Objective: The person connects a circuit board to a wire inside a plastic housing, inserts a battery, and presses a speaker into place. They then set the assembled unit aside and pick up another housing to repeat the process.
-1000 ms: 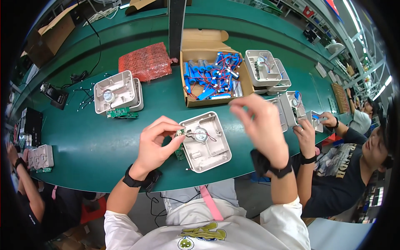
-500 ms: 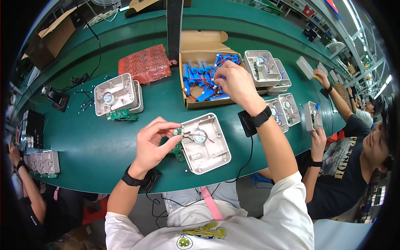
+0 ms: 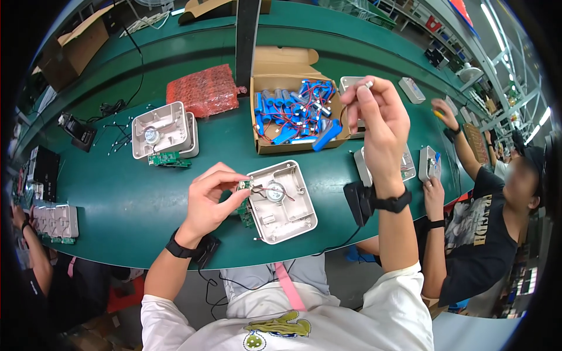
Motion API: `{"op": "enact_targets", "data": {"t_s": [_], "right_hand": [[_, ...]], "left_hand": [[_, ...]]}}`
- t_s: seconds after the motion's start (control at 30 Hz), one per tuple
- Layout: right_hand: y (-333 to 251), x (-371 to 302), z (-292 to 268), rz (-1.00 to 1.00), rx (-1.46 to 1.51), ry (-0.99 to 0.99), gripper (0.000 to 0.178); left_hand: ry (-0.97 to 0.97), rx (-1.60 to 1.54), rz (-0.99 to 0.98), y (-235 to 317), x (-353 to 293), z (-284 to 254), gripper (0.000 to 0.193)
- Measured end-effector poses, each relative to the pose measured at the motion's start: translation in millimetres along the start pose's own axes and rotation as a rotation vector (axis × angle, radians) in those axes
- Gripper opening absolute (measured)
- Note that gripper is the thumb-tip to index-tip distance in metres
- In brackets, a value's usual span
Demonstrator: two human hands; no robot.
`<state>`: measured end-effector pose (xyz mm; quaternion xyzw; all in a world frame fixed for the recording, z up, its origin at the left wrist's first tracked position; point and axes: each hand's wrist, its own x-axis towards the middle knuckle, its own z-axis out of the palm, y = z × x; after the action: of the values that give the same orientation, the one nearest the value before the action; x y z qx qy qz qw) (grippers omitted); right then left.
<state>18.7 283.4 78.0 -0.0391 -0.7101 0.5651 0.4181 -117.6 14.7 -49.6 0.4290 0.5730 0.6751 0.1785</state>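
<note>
on a green workbench (image 3: 117, 205), l to r: a stack of pale plastic housings (image 3: 161, 130) with a small green circuit board (image 3: 168, 159) at its front edge, then a red bubble-wrap pack (image 3: 202, 89) behind. the left hand (image 3: 212, 199) pinches shut on a small component (image 3: 244, 186) at the left rim of the open grey housing (image 3: 282, 202) (red & black wires and a round part sit inside it). a cardboard box (image 3: 293, 76) of blue battery cells stands behind. the right hand (image 3: 377, 123), raised above the box's right side, has fingertips closed on a tiny silver part (image 3: 368, 85), too small to id. a co-worker's hand (image 3: 434, 192) rests by more housings at far r.
</note>
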Motion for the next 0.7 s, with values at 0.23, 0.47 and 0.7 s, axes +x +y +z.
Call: {"op": "enact_targets", "data": {"t_s": [0.23,0.47,0.7], "right_hand": [[-18,-30,15,0.074,0.029,-0.143,0.019],[-20,-47,28,0.202,0.099,-0.202,0.019],[-22,-50,43,0.25,0.064,-0.293,0.021]], "left_hand": [[0.003,-0.011,0.031,-1,1,0,0.025],[0.021,-0.001,0.03,3,1,3,0.021],[0.049,0.026,0.035,0,-2,2,0.02]]}}
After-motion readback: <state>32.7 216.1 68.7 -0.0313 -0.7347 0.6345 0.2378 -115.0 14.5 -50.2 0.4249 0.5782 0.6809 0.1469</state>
